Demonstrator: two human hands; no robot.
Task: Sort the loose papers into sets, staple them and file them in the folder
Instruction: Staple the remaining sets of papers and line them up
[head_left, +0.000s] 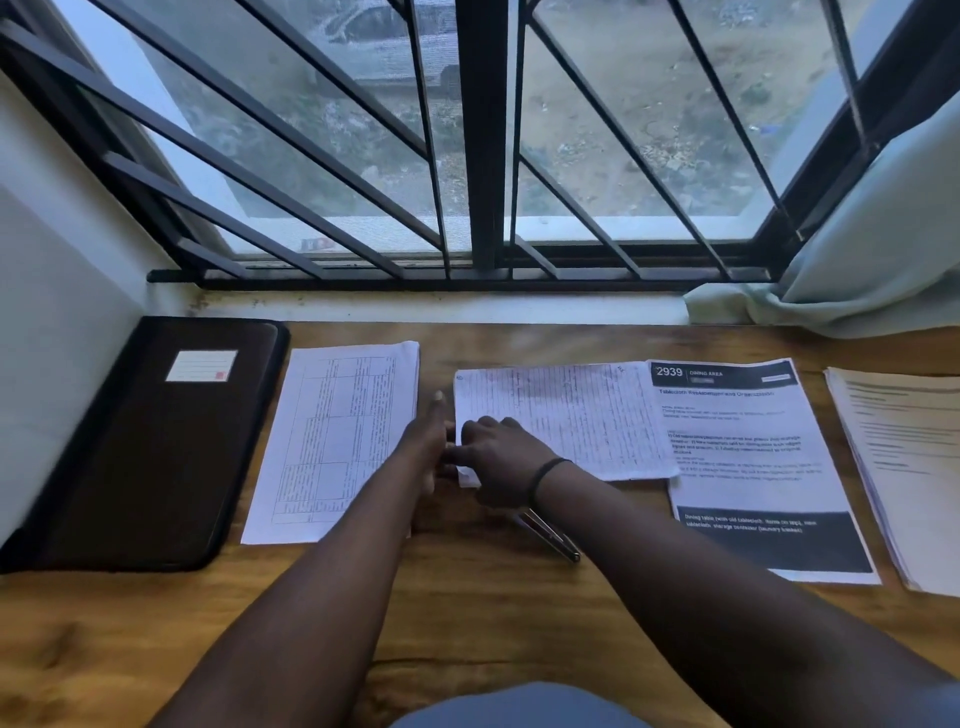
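Both hands, left hand (429, 441) and right hand (496, 460), meet at handwritten sheet's (561, 421) left edge.

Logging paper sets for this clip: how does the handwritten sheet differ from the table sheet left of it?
The handwritten sheet is covered in lined script; the table sheet carries a printed grid. The handwritten sheet lies wide side toward the person and overlaps the 2939 page; the table sheet lies lengthwise and alone. The right hand touches the handwritten sheet's left edge; no hand holds the table sheet. Both lie flat on the desk.
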